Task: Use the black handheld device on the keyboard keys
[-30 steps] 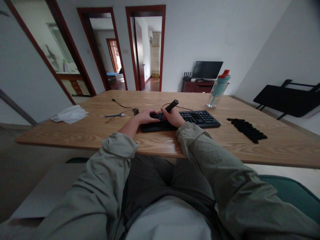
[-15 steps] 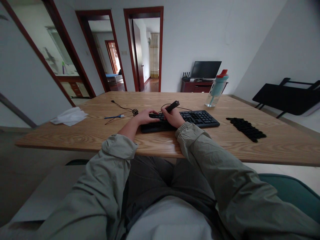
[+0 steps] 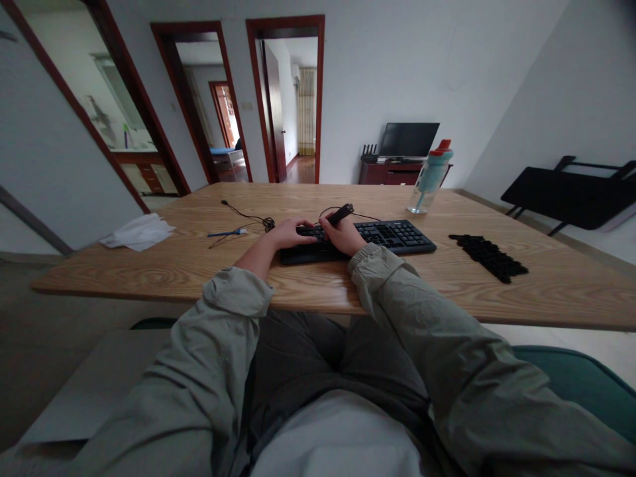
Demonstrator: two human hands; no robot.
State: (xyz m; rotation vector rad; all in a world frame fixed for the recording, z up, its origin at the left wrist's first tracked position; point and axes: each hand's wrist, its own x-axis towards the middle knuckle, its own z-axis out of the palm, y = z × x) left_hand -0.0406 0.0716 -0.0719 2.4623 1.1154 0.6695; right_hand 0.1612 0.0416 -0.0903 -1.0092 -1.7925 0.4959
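Observation:
A black keyboard [image 3: 397, 236] lies on the wooden table in front of me. My left hand [image 3: 292, 233] rests at its left end, thumb apart from the fingers on the near side, gripping the keyboard's edge. In my right hand [image 3: 344, 234] is a thick black pen-like tool [image 3: 342, 213], held slanting with its top up and to the right. The tool's lower end is hidden by my fingers over the left part of the keyboard. A thin black cable [image 3: 247, 215] runs behind and left of my left hand.
White tissue [image 3: 138, 232] and a blue-handled brush [image 3: 226, 232] lie on the table [image 3: 199, 265] at the left. On the right are a water bottle [image 3: 430, 177] and a patch of loose black pieces [image 3: 489, 257]. A television stands beyond.
My right hand and the black tool have shifted very slightly to the left and down. My left hand stays in place on the keyboard.

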